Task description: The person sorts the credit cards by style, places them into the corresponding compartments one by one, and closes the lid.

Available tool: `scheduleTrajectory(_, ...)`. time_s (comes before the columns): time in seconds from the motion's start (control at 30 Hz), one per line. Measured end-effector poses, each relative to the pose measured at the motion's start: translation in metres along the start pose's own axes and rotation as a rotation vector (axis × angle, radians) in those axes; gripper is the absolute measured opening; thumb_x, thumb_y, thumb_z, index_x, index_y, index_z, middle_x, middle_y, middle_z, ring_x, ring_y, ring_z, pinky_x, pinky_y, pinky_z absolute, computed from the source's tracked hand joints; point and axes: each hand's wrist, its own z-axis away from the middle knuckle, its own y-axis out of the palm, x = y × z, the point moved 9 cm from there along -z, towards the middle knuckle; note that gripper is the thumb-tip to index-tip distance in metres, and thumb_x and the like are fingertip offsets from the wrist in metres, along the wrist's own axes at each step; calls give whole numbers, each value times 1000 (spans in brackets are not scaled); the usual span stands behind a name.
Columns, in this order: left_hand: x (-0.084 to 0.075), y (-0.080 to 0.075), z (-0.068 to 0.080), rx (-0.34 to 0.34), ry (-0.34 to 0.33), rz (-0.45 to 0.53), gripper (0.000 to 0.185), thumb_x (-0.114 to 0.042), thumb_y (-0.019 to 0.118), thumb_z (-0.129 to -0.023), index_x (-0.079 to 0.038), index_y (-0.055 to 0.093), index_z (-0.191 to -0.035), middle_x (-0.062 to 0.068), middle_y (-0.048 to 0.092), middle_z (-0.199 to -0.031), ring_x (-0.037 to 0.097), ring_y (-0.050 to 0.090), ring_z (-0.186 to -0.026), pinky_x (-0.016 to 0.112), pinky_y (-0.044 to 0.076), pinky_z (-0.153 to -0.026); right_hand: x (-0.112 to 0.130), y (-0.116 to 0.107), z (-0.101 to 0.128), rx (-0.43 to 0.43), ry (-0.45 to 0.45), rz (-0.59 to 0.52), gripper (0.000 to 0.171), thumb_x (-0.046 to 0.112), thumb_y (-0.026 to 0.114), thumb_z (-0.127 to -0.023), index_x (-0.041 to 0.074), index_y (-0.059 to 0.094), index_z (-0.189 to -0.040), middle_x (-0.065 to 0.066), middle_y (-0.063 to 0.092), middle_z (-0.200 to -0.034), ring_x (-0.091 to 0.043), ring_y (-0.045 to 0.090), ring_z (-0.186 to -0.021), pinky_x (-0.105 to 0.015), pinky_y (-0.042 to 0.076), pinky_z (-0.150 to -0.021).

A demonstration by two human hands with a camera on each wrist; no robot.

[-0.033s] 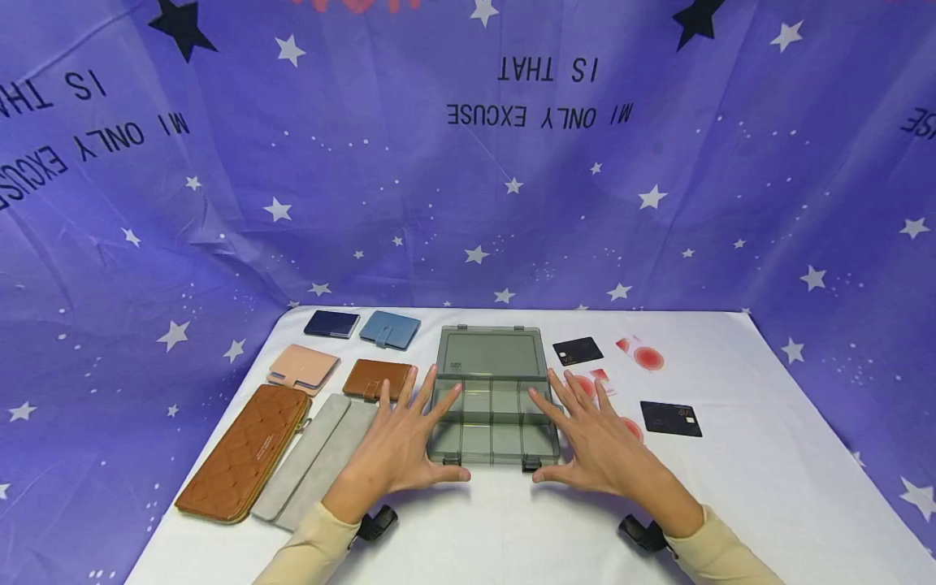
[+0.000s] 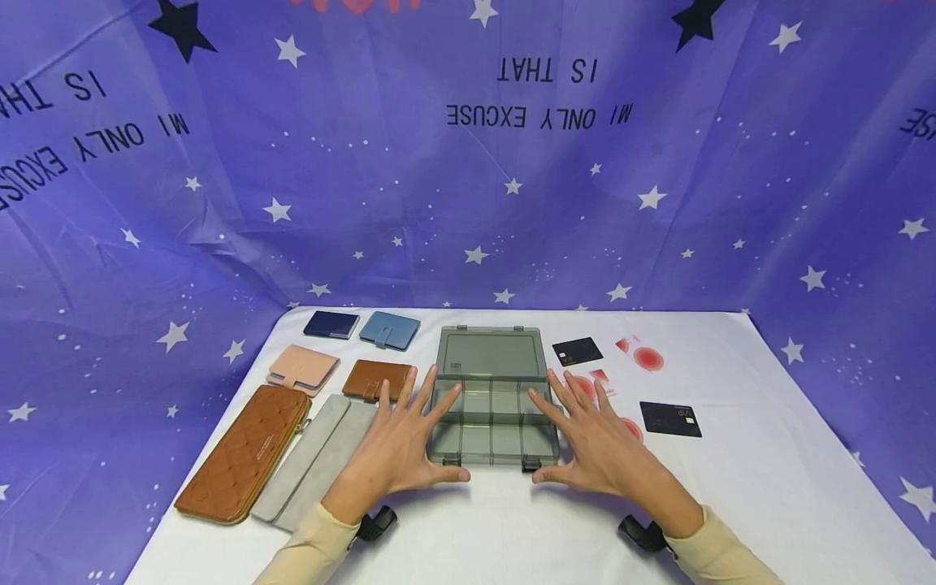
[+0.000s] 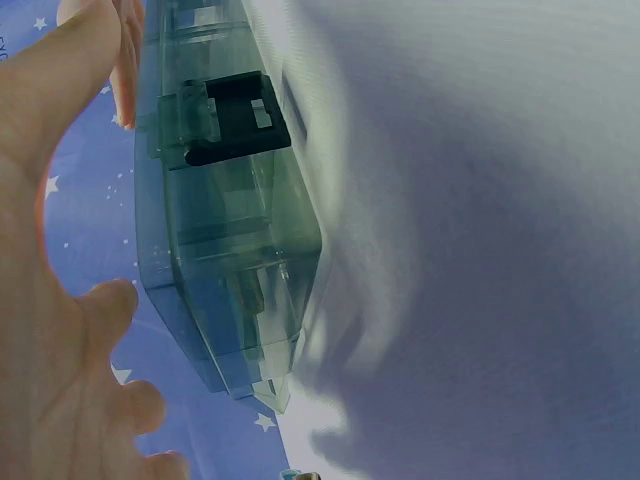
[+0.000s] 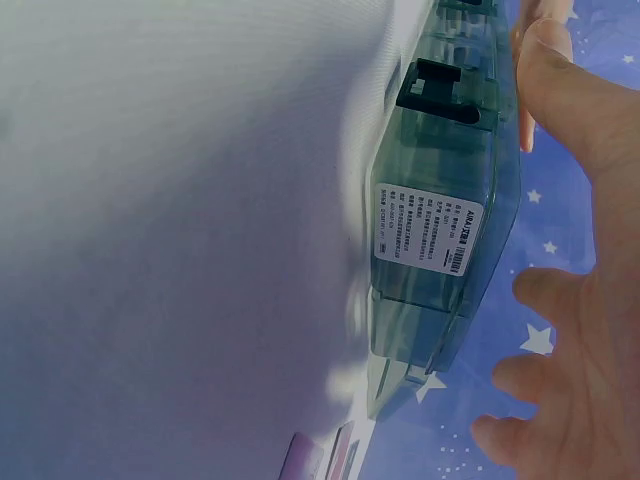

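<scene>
White tabletop stretches below. Nearest, a brown purse and grey purse lie left; the left hand and right hand, fingers spread wide, flank an open plastic box at the centre. Right is a black card; farther, a blue wallet, then a starry purple curtain.

"MI ONLY EXCUSE IS THAT" backdrop, "VIP" card, "AIRAJ" on box
</scene>
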Motion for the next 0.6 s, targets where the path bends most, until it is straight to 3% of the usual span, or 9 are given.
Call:
scheduleTrajectory(0.3,-1,-4,-1,-23,9,-16,124,-100,57,-74,-29,30,-172,20,18,-178,51,13,-161,78,20,-121,0,-1,0,4,-7,2,117,86,72,-79,20,38,-169,-20,21,-177,-48,31,-158,-79,24,-119)
scheduleTrajectory(0.47,1,-6,0,-15,8,11,124,-98,60,-75,-28,28,-172,18,10,-178,50,9,-162,78,18,-122,-6,-4,-2,11,-3,-17,113,83,71,-83,20,37,-169,-19,24,-176,-47,32,-158,-75,25,-122)
scheduleTrajectory(0.6,1,-10,3,4,13,89,122,-95,63,-77,-28,25,-173,16,4,-179,48,7,-162,74,18,-124,-20,-14,0,-14,10,-55,99,71,73,-92,14,42,-167,-20,40,-170,-44,46,-151,-65,37,-120)
